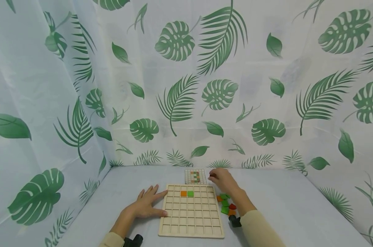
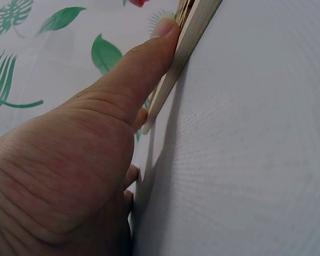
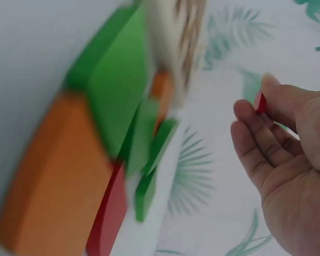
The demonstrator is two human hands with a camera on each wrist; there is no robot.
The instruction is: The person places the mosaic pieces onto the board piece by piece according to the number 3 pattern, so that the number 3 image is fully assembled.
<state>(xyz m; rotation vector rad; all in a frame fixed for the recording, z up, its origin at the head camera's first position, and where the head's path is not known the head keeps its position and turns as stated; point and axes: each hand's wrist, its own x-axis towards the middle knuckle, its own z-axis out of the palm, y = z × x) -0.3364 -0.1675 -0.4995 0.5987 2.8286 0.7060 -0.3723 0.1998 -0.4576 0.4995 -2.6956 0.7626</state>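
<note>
My right hand (image 1: 224,180) is raised near the far right corner of a wooden grid board (image 1: 192,222), pinching a small red tile (image 3: 260,103) between thumb and fingertips. An orange tile (image 1: 183,193) and a green tile (image 1: 190,193) sit side by side in the board's upper part. My left hand (image 1: 146,204) lies at the board's left side with fingers spread, its thumb (image 2: 154,45) and a fingertip touching the edge. Just beyond the far edge is a small pattern card (image 1: 187,173) printed with a grid and coloured squares.
Loose tiles in green, orange and red lie beside the board's right edge, among them a green tile (image 1: 224,210) and a red tile (image 1: 232,206). A leaf-printed curtain (image 1: 180,144) stands behind the white table (image 1: 285,202) and along its left.
</note>
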